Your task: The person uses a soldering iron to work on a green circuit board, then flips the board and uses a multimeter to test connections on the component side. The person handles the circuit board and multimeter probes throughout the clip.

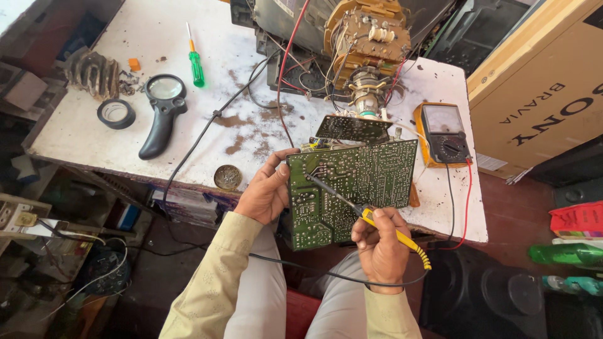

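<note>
My left hand (265, 189) grips the left edge of a green circuit board (364, 176), held upright at the front edge of the white worktable (157, 44), solder side toward me. My right hand (380, 246) holds a yellow-handled soldering iron (397, 235) like a pen. Its dark tip touches the board near the upper left. The iron's black cord loops under my right hand and across my lap. Behind the board sits the back of a picture tube with a copper coil yoke (367, 37) and red and black wires.
An orange-cased analog meter (443, 133) lies right of the board with red and black leads. A black magnifying glass (162, 110), a roll of black tape (116, 114), a green screwdriver (196, 64) and a small round tin (227, 177) are on the left. A cardboard box (540, 81) stands at right.
</note>
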{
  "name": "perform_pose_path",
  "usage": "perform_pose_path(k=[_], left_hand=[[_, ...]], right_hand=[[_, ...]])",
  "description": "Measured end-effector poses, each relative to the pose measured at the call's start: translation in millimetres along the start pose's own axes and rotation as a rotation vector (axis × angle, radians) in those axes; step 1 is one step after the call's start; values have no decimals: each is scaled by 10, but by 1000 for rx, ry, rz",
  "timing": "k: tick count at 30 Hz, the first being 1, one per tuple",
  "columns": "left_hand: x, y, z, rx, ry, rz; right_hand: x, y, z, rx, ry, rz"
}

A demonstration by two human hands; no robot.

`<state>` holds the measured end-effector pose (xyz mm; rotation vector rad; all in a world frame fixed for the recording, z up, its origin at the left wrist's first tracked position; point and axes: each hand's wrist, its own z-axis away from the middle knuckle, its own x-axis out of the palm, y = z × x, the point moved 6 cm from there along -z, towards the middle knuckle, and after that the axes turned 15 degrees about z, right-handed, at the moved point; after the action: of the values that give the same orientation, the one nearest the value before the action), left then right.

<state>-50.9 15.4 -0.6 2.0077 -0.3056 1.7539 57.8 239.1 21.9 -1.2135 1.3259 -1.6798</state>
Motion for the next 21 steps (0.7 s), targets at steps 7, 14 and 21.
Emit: perform_pose_path(k=[7, 14, 21], left_hand=[[-4, -6, 0, 0, 8, 19], [16, 1, 0, 4, -3, 20], [-27, -4, 13, 1, 11, 16]], right_hand=[[-26, 171, -10, 130, 57, -106], [-16, 292, -7, 203, 67, -143], [43, 191, 32, 58, 51, -63]])
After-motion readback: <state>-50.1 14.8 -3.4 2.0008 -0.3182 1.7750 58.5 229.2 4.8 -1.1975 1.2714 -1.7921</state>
